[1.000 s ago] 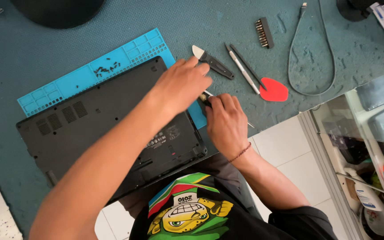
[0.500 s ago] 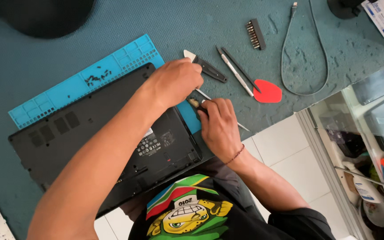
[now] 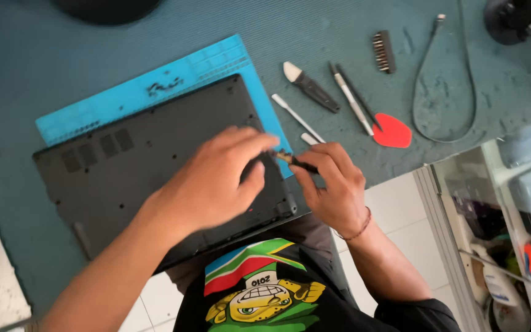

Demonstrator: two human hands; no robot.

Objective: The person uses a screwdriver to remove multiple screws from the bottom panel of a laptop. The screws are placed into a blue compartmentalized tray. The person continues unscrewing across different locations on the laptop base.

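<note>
Teal felt-covered worktop across the upper frame, pale tiled floor and a cluttered shelf at lower right. Left of centre, a blue mat with a black laptop lying on it bottom side up, near edge hanging over the worktop toward the body.

Left hand spread over the laptop's lower right part, palm down, fingers curled toward the right corner and blurred with motion. Cannot tell whether that grip has closed on anything or merely rests on the case. Right hand just beside the laptop's right edge, grip pinched tight around a small screwdriver, thumb and fingers wrapped on the handle, tip aimed left toward the left fingertips and almost meeting them.

Compared with a second ago: left hand now lower and further onto the case rather than up at the edge by the mat; screwdriver turned to lie nearly flat, pointing at the corner. Laptop in the same spot on the mat, base cover on.

To the right on the worktop, untouched: a slim metal pry bar, a dark scraper with a white tip, two thin pens, a red pick, a strip of bits, a looped cable.
</note>
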